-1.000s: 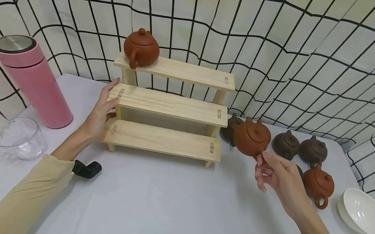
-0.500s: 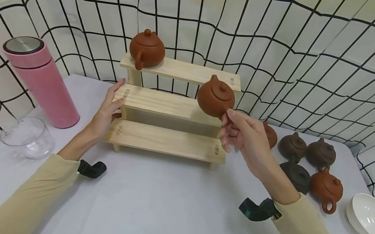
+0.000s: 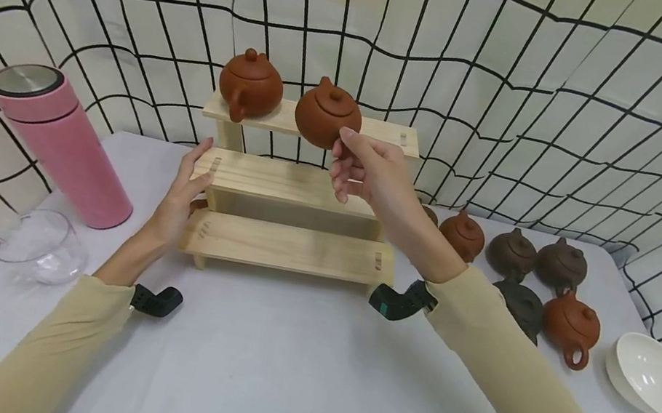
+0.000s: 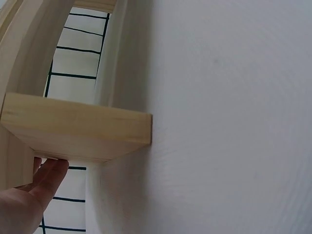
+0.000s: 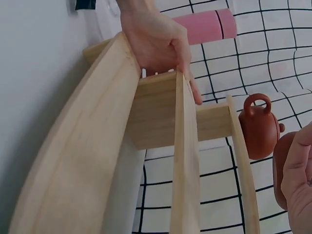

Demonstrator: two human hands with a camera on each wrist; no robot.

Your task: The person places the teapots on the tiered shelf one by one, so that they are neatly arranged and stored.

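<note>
A three-tier wooden display shelf (image 3: 280,246) stands on the white-covered table. My left hand (image 3: 174,197) grips the left end of its middle tier, thumb on the edge; in the left wrist view its fingers (image 4: 51,178) reach behind the wood. With my right hand (image 3: 373,173) I pinch a reddish-brown clay teapot (image 3: 326,119) at its near side, where the fingers hide the handle. This teapot overlaps the top tier in the head view. Left of it, a similar teapot (image 3: 250,86) sits on the top tier, handle toward me.
On the right are more teapots: reddish-brown ones (image 3: 572,324) and several dark ones (image 3: 562,263), near a white bowl (image 3: 653,378). A pink thermos (image 3: 65,148) and a clear glass cup (image 3: 39,247) stand left. Black grid netting (image 3: 341,35) hangs behind the table.
My right hand has carried the teapot from the right-hand group leftward and up to the top tier. The left hand has kept its hold on the shelf.
</note>
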